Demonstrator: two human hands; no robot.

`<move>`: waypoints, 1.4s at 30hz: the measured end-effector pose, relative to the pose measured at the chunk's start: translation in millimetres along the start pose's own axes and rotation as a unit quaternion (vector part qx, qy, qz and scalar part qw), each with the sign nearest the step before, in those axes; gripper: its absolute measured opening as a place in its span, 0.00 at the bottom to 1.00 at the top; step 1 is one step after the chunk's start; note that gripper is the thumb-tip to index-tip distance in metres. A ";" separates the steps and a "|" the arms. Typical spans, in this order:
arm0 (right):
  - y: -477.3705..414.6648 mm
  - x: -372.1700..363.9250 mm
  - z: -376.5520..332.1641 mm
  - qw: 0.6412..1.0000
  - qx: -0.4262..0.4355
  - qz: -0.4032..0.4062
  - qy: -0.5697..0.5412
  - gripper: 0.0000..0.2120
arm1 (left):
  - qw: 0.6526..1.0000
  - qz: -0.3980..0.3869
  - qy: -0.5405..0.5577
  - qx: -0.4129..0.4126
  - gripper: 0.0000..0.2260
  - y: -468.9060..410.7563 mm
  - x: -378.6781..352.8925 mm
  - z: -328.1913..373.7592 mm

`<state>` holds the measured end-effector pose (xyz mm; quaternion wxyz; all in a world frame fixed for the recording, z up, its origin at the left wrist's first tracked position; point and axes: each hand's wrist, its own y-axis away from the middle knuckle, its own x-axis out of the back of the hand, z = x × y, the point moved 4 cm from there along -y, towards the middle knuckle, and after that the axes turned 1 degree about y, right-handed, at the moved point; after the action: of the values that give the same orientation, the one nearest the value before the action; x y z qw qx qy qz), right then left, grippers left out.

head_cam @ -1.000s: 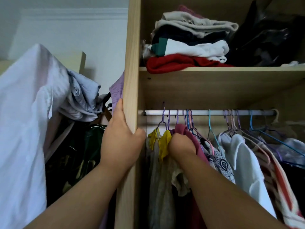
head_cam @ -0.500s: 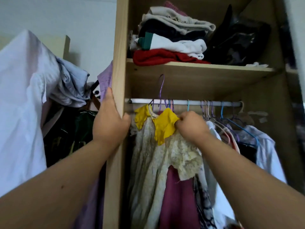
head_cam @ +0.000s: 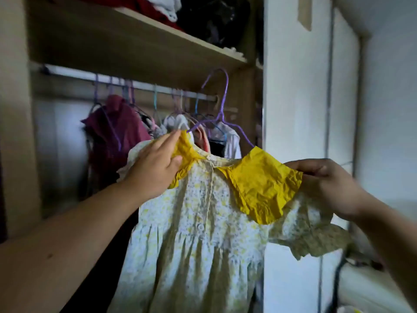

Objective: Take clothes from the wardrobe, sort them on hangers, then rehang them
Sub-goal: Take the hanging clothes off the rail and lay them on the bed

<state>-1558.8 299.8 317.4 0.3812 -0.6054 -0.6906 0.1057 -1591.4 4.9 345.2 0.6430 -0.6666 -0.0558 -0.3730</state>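
A small floral dress (head_cam: 198, 240) with a yellow collar (head_cam: 259, 184) hangs on a purple hanger (head_cam: 222, 102), off the rail and in front of the wardrobe. My left hand (head_cam: 155, 163) grips the dress's left shoulder and collar edge. My right hand (head_cam: 327, 184) pinches the right shoulder by the collar. Behind them the white rail (head_cam: 126, 83) carries several hangers, a maroon garment (head_cam: 115, 132) and white garments (head_cam: 180, 123).
A wooden shelf (head_cam: 140, 44) above the rail holds folded clothes and a black bag (head_cam: 216, 16). The wardrobe's left side panel (head_cam: 15, 123) stands at the left. A pale wall or door (head_cam: 297, 109) fills the right side.
My right hand has lifted the dress on its hanger off the rail and brought it out. My left hand has left the wardrobe panel and taken the dress's left shoulder. The view has swung right.
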 end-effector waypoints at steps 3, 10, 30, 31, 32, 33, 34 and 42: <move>56.7 17.3 -1.8 0.998 -0.044 0.017 0.029 0.20 | 0.998 -0.006 0.064 -0.023 0.24 9.7 -34.4 5.1; 185.4 17.5 -7.1 0.954 -0.214 0.132 0.165 0.15 | 0.964 -0.108 0.234 -0.071 0.09 61.1 -119.8 47.6; 643.3 -233.0 -118.5 0.563 -0.683 0.387 0.259 0.10 | 0.710 -0.450 0.385 -0.380 0.22 415.0 -102.9 253.1; 670.7 -247.8 -127.5 0.544 -0.694 0.405 0.241 0.10 | 0.693 -0.466 0.380 -0.398 0.22 441.0 -96.1 266.7; 693.9 -260.6 -135.3 0.527 -0.702 0.424 0.222 0.10 | 0.677 -0.480 0.372 -0.416 0.22 463.2 -87.8 277.6; 718.7 -273.8 -145.4 0.507 -0.708 0.447 0.206 0.10 | 0.657 -0.490 0.371 -0.437 0.22 488.7 -77.1 290.7; 742.0 -285.7 -155.3 0.487 -0.708 0.475 0.189 0.09 | 0.637 -0.501 0.368 -0.456 0.20 513.4 -68.8 303.6; 897.1 -338.6 -217.1 0.356 -0.686 0.625 0.107 0.11 | 0.494 -0.596 0.324 -0.543 0.09 663.9 -18.6 402.7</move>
<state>-746.8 140.2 -213.4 -0.2717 -0.9203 0.1010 -0.2626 -1065.5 263.5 -164.6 -0.2489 -0.5246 -0.0141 -0.8140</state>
